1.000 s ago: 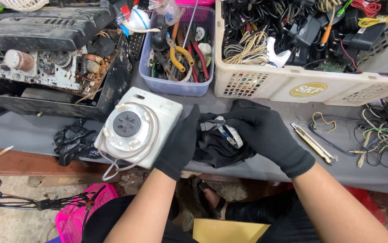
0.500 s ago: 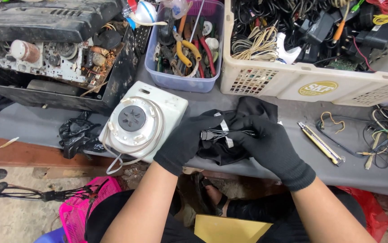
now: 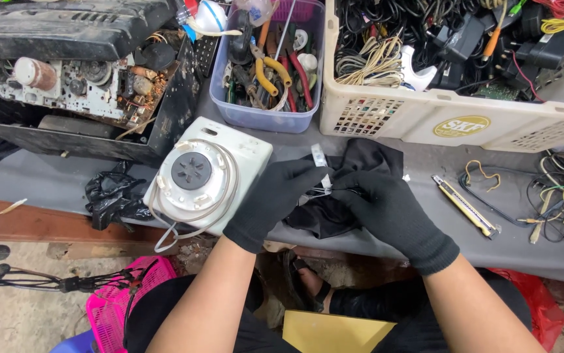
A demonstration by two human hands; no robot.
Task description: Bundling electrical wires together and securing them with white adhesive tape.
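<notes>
Both gloved hands, left hand [image 3: 275, 199] and right hand [image 3: 390, 212], pinch a black cloth [image 3: 354, 189] over the grey counter [image 3: 46, 180], beside a white camera [image 3: 206, 173].

Gloved left hand [image 3: 275, 199] and right hand [image 3: 386, 209] meet, fingertips pinched together.

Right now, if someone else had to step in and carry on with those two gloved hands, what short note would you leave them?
Left hand, in a black glove: fingers pinched on a small metal clip with a white tab.
Right hand, black glove: fingertips on the same clip, pressing into the crumpled black cloth pouch on the grey table.
Beside the left hand: the white square camera with a round front, untouched.
Right of the pouch: a yellow and black utility knife, lying unused.
Done: cloth gathered under both hands. Left: the clip is not yet free of the cloth.
</notes>
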